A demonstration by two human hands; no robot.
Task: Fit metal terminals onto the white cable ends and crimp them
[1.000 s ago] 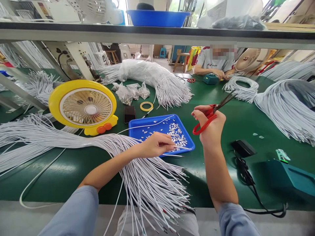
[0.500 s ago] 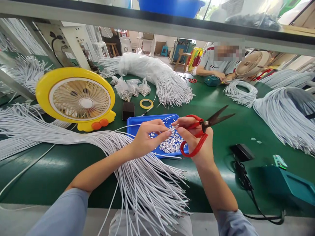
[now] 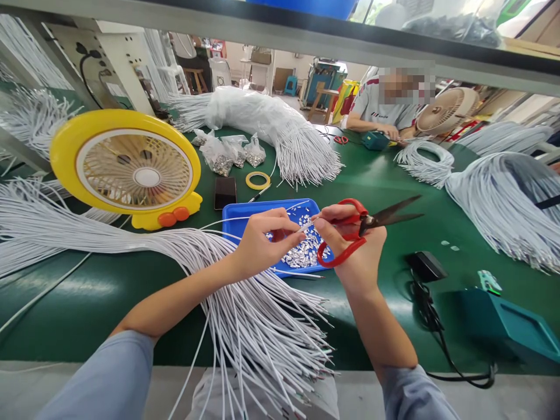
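Over a blue tray [image 3: 233, 220] of small shiny metal pieces [image 3: 301, 256], my two hands meet fingertip to fingertip. My left hand [image 3: 262, 242] pinches a thin white cable [image 3: 308, 226] between thumb and fingers. Red-handled scissors [image 3: 367, 224] hang on the fingers of my right hand [image 3: 362, 268], blades parted and pointing right. The thumb and forefinger of that hand also close at the cable's tip; whether a small piece sits there is hidden. Below my left forearm fans a thick bundle of white cables [image 3: 258, 326], loose ends toward me.
A yellow fan [image 3: 125, 160] stands at left. Behind the tray lie a phone [image 3: 225, 193], a tape roll [image 3: 258, 180] and bagged parts [image 3: 219, 157]. At right are a black adapter [image 3: 426, 266] and a teal device [image 3: 511, 324]. A co-worker [image 3: 380, 108] sits across the table.
The scissors have tilted slightly, their blades swinging a little lower and closer together. My right hand has turned a bit at the cable tip; my left keeps its pinch. The view has shifted slightly.
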